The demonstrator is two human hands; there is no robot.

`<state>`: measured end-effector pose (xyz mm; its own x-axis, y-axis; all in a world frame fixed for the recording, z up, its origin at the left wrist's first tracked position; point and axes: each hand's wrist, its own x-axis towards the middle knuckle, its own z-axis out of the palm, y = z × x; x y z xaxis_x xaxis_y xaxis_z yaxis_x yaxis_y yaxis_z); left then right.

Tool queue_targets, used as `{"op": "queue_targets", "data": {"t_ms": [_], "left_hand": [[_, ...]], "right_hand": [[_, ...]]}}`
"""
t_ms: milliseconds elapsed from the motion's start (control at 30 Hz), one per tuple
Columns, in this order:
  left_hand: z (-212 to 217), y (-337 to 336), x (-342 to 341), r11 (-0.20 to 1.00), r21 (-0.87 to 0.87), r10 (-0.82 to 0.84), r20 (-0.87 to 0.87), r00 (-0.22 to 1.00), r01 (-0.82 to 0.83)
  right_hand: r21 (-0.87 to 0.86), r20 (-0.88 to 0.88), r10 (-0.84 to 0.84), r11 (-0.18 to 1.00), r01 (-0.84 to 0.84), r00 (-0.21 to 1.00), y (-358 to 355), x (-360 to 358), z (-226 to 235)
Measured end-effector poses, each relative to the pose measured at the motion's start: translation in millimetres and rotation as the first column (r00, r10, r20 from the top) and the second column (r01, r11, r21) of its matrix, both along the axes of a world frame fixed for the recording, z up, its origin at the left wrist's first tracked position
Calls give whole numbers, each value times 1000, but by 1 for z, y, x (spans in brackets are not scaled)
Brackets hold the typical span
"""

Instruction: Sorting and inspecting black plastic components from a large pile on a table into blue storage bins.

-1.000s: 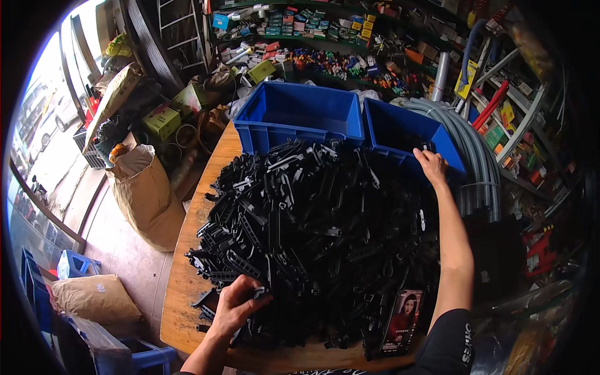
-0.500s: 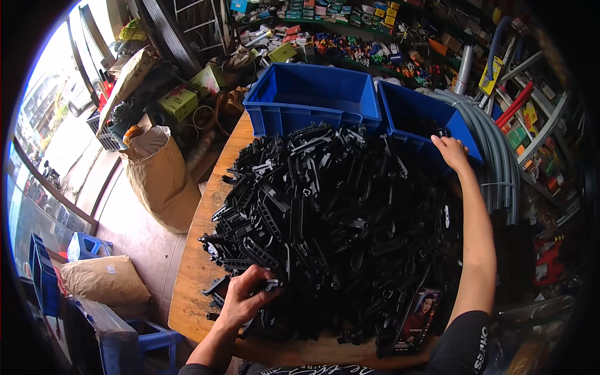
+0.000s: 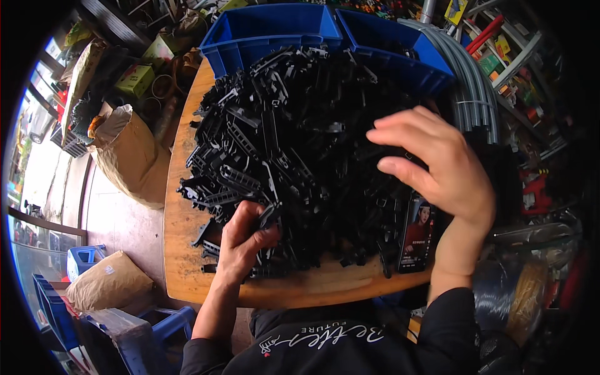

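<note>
A big heap of black plastic parts [image 3: 300, 150] covers a round wooden table [image 3: 181, 250]. My left hand [image 3: 240, 240] rests on the heap's near left edge, its fingers closed on one black plastic part [image 3: 269, 215]. My right hand [image 3: 437, 165] hovers above the right side of the heap, fingers apart and holding nothing. Two blue plastic bins stand at the far side of the table: one [image 3: 269, 28] on the left, another [image 3: 400, 53] on the right.
A phone [image 3: 417, 234] lies on the table's near right edge with a picture on its screen. Grey hoses [image 3: 475, 87] curve along the right. A brown sack [image 3: 134, 156] stands on the floor to the left, with blue stools [image 3: 169, 325] close to me.
My right hand has pulled back from the right blue bin to above the heap near me. The view has tilted down and closer. My left hand stays on the near edge.
</note>
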<state>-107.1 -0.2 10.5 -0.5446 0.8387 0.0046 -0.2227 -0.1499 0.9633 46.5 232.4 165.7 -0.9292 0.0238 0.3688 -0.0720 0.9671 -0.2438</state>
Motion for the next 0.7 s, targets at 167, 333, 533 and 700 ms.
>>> {"op": "queue_targets", "data": {"t_ms": [167,333,533,700], "left_hand": [[7,-7,12,992,-109,-68,-95,993,57],[-3,-16,28,991,-110,-74,-35,997,69],[-5,-12,32,990,-143,-34,-94,995,21],[-2,-6,34,990,-135,-50,-75,996,40]], "right_hand": [[-221,-20,-315,927,303,949,-62,61,-78],[-322,-151,-439,869,375,886,-96,66,-150],[-132,-115,-296,951,281,948,-100,27,-155],[-161,-82,-300,945,284,951,-92,23,-164]]}}
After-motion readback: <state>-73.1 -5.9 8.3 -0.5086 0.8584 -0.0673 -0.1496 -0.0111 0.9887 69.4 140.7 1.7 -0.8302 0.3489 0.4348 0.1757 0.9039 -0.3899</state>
